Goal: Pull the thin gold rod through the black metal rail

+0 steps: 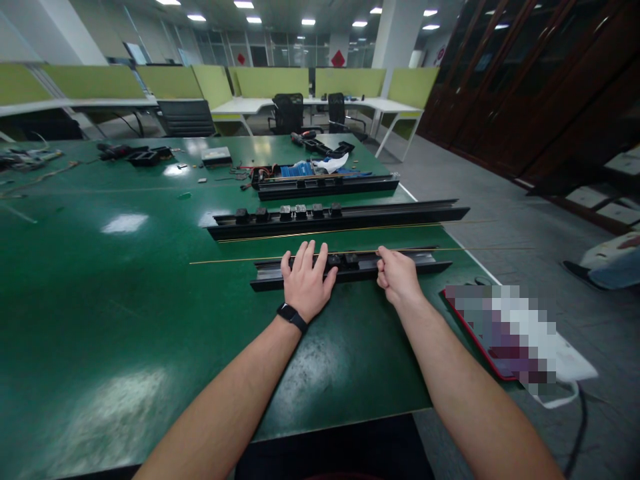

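My left hand [306,280] lies flat with fingers stretched out on a short black metal rail [425,261] on the green table [125,300], pressing it down near small black clips [345,260] seated in the rail. My right hand [396,275] is closed in a pinch at the rail's far edge, where a thin brass-coloured rod [240,259] runs along it. What the pinch holds is too small to name for sure. A black watch sits on my left wrist.
A longer black rail [400,215] with several clips lies just beyond, with a second thin rod along it. A third rail [325,188] with blue and white items sits farther back. A pixelated red-edged object [505,333] lies at the table's right corner. Office desks and chairs stand behind.
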{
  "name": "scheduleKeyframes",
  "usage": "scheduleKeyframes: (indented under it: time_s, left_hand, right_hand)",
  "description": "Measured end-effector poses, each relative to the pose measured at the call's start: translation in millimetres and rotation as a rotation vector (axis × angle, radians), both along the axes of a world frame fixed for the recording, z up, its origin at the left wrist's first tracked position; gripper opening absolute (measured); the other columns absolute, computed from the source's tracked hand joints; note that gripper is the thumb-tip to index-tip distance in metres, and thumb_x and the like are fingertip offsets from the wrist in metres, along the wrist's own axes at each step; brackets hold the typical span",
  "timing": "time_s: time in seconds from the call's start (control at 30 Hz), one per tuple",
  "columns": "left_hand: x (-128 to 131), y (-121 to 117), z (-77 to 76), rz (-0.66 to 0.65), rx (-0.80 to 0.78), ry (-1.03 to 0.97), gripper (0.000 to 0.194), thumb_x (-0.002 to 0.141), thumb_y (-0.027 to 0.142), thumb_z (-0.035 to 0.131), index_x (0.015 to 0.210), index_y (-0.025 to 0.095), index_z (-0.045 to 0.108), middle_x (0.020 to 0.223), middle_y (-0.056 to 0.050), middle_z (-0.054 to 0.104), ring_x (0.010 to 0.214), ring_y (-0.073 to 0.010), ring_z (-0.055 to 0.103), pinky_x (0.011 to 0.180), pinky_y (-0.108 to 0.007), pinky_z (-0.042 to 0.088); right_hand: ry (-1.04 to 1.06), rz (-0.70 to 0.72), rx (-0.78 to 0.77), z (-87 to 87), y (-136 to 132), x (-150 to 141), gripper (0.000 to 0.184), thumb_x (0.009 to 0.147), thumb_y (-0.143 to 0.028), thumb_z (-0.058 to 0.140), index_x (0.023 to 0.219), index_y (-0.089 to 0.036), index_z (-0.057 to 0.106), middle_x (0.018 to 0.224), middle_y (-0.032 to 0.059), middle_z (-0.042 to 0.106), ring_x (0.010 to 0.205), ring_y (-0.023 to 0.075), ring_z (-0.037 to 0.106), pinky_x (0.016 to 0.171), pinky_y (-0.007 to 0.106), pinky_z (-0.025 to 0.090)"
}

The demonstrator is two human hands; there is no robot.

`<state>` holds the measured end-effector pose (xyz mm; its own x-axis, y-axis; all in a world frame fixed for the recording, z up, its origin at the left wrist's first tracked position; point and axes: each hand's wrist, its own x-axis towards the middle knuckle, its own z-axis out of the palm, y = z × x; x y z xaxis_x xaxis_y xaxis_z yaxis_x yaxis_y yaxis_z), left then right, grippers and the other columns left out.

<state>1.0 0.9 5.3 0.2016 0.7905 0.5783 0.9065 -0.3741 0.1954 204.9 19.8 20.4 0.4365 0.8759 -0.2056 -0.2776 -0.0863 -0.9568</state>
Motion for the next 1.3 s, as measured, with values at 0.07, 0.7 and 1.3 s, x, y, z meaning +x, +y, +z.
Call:
scheduleKeyframes:
  time_s: [0.07, 0.7, 1.3]
  left_hand:
    - [0.0, 0.2, -0.5, 0.001, 0.0, 0.001, 0.054, 0.103, 0.047, 0.046, 0.152, 0.024, 0.051, 0.159, -0.014, 0.049, 0.15, -0.032, 0.041, 0.125, -0.059, 0.018]
    - [0.5, 0.4, -1.4, 0.008, 0.009, -0.009, 0.055, 0.101, 0.046, 0.049, 0.152, 0.025, 0.051, 0.158, -0.014, 0.049, 0.151, -0.0324, 0.039, 0.125, -0.058, 0.019]
    - [0.3, 0.7, -1.7, 0.015, 0.01, 0.014, 0.053, 0.103, 0.048, 0.046, 0.15, 0.025, 0.053, 0.159, -0.013, 0.049, 0.15, -0.0312, 0.04, 0.125, -0.057, 0.019]
  right_hand:
    - [0.0, -0.004, 0.003, 0.2, -0.2, -0.1, 0.021, 0.088, -0.034, 0.073, 0.083, -0.018, 0.06, 0.05, -0.0067, 0.05, 0.027, 0.0041, 0.031, 0.027, 0.016, 0.019]
    - [-0.029, 0.099, -0.001, 0.5, 0.0, 2.5, 0.023, 0.086, -0.036, 0.075, 0.084, -0.016, 0.063, 0.05, -0.0058, 0.052, 0.026, 0.004, 0.032, 0.027, 0.017, 0.017]
    - [-0.034, 0.099, -0.001, 1.2, -0.5, 1.9, 0.02, 0.092, -0.035, 0.066, 0.086, -0.015, 0.064, 0.05, -0.0054, 0.052, 0.026, 0.004, 0.03, 0.026, 0.017, 0.017]
